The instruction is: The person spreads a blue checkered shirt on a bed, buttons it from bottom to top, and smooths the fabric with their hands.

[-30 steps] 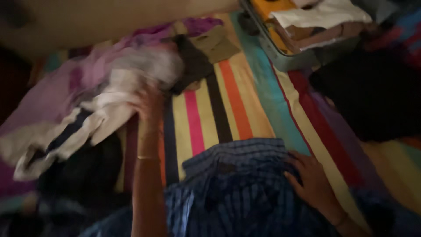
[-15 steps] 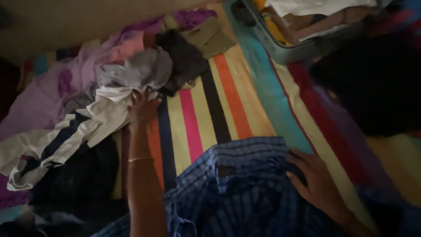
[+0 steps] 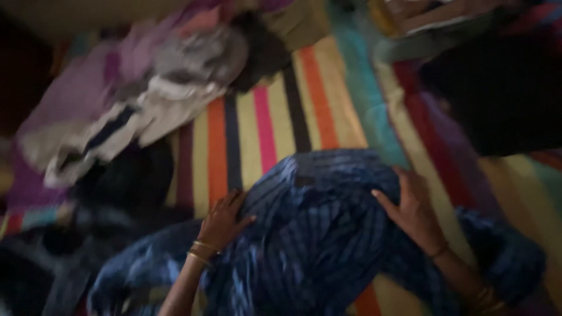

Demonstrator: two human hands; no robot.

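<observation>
A blue striped shirt (image 3: pixel 316 228) lies spread over a bright striped bedsheet (image 3: pixel 263 123). My left hand (image 3: pixel 223 219) rests flat on the shirt's left edge, fingers apart, with thin gold bangles at the wrist. On the shirt's right side my right hand (image 3: pixel 413 210) presses down with its fingers spread. Neither hand grips the cloth. The frame is blurred.
A heap of loose clothes (image 3: pixel 146 93) in purple, grey and white lies at the upper left, with dark garments (image 3: pixel 123 187) below it. An open suitcase (image 3: pixel 433 23) with folded clothes stands at the top right, beside a black cloth (image 3: pixel 497 93).
My left hand has come back from the clothes heap down onto the blue shirt. The right hand stays on the shirt. The view has shifted down and nearer.
</observation>
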